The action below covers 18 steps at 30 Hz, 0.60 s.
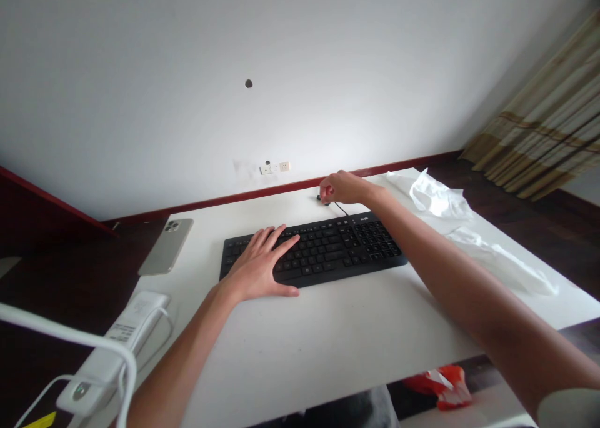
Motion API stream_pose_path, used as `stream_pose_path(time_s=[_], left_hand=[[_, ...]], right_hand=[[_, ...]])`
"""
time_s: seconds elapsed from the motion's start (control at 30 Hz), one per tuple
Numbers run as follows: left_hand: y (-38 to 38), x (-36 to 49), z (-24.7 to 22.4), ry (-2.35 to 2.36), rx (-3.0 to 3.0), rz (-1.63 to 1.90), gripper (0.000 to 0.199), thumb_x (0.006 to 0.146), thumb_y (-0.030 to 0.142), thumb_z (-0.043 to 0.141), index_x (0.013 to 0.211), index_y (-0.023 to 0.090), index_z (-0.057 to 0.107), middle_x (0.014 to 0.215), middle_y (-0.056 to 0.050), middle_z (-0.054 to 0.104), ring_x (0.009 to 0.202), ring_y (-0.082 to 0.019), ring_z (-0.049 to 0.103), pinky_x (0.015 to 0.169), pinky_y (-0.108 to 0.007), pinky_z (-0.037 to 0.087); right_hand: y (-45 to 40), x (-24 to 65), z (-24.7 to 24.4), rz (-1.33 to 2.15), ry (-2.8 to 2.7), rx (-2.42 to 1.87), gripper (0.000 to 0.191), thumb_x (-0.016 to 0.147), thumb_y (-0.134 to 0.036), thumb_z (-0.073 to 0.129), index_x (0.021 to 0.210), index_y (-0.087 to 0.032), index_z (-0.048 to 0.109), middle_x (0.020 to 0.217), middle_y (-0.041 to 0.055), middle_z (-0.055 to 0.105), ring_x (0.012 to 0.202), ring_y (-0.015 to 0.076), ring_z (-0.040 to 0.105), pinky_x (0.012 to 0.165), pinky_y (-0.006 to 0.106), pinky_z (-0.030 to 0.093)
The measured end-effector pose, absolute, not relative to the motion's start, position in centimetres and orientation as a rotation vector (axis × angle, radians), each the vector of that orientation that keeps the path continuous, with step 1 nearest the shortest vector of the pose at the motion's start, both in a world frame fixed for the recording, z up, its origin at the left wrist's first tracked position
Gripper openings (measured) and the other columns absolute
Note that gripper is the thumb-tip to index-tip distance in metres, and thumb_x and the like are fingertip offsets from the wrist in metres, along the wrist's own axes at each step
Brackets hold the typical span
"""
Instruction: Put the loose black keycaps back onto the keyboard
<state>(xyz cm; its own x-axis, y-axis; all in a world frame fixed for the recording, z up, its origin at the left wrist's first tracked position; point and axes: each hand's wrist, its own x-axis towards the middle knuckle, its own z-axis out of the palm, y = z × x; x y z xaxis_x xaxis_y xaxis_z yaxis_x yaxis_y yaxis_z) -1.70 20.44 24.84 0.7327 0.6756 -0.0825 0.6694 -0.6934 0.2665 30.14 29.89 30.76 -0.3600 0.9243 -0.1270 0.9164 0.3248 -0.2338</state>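
Observation:
A black keyboard [328, 250] with a number pad lies on the white table [300, 347]. My left hand [260, 262] rests on its left part with the fingers spread, the thumb over the front edge. Behind the keyboard, my right hand [341, 187] has its fingers closed on the keyboard cable [342, 209], near the table's back edge. The thin black cable runs from the keyboard's rear up to these fingers. A small dark part shows beside the fingertips; its shape is mostly hidden by the hand.
A phone [167, 247] lies camera side up at the left. Nearer stands a white power strip [117, 347] with a thick white cord [70, 334]. Crumpled white plastic wrapping [435, 197] lies at the right. Beyond the table are a wall with sockets [284, 166] and a curtain [539, 128].

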Motion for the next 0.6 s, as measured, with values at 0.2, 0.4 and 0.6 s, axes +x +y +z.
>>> stream_pose_path(time_s=[0.2, 0.4, 0.6], left_hand=[[20.5, -1.7, 24.7, 1.042, 2.667, 0.052, 0.115, 0.070, 0.087, 0.065, 0.165, 0.041, 0.019, 0.175, -0.002, 0.005, 0.158, -0.042, 0.010, 0.128, -0.059, 0.013], [20.5, -1.7, 24.6, 1.038, 2.667, 0.067, 0.115, 0.070, 0.085, 0.067, 0.165, 0.041, 0.020, 0.175, 0.000, 0.006, 0.157, -0.042, 0.012, 0.128, -0.059, 0.014], [20.4, -1.6, 24.9, 1.048, 2.658, 0.050, 0.115, 0.070, 0.087, 0.066, 0.165, 0.041, 0.020, 0.175, -0.002, 0.005, 0.158, -0.042, 0.010, 0.128, -0.059, 0.014]], right_hand=[[30.8, 29.7, 28.0, 0.113, -2.405, -1.770, 0.025, 0.092, -0.017, 0.061, 0.111, -0.021, 0.078, 0.112, 0.0078, 0.078, 0.098, 0.0237, 0.071, 0.089, 0.032, 0.053], [31.5, 29.8, 26.2, 0.068, -2.392, -1.762, 0.026, 0.091, -0.014, 0.062, 0.106, -0.021, 0.081, 0.104, 0.0091, 0.080, 0.093, 0.0254, 0.074, 0.089, 0.034, 0.055], [31.3, 29.0, 26.4, 0.172, -2.457, -1.617, 0.026, 0.081, -0.006, 0.068, 0.097, -0.021, 0.083, 0.096, 0.0045, 0.081, 0.091, 0.0237, 0.074, 0.085, 0.029, 0.055]])
